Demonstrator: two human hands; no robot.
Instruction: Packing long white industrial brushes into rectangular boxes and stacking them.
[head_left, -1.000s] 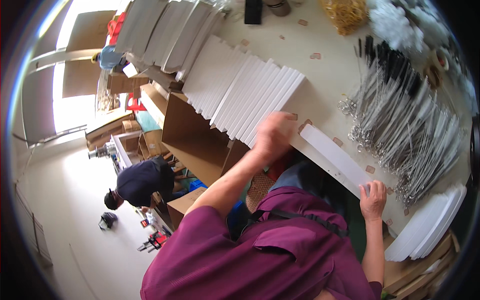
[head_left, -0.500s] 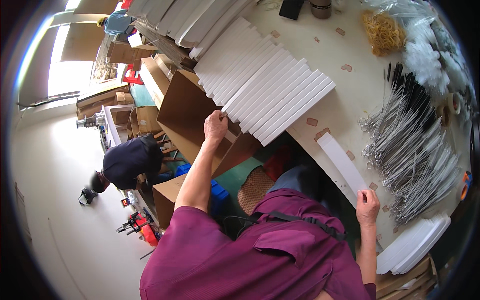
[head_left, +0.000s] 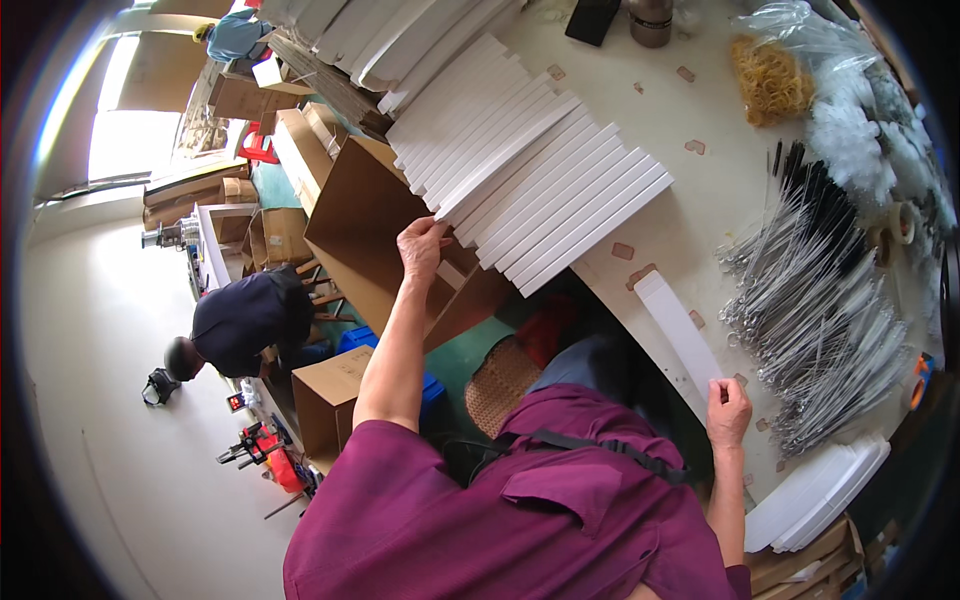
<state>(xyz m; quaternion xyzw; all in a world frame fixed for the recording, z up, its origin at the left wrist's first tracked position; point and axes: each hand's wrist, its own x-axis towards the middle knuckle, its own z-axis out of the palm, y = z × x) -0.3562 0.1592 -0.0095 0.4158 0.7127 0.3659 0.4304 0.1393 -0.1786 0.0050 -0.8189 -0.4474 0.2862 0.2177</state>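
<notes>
L. hand (head_left: 422, 250) grips the rim of the open cardboard box (head_left: 372, 232) (fingers curled over its edge) beside the table (head_left: 700, 215). R. hand (head_left: 728, 412) pinches the near end of a long white strip (head_left: 680, 332) lying flat at the table edge, just below the fanned white panels (head_left: 540, 180).

We see the left arm stretched out long and bare from a short magenta sleeve, elbow nearly straight, forearm running up and away from the body; the left hand (head_left: 422, 248) sits at its far end, back of the hand toward us, fingers curled downward in a loose grasp, thumb side turned right; the right arm stays close to the torso, forearm rising steeply; the right hand (head_left: 728, 410) is half closed, fingers bent inward, knuckles uppermost; the two hands are well apart.
</notes>
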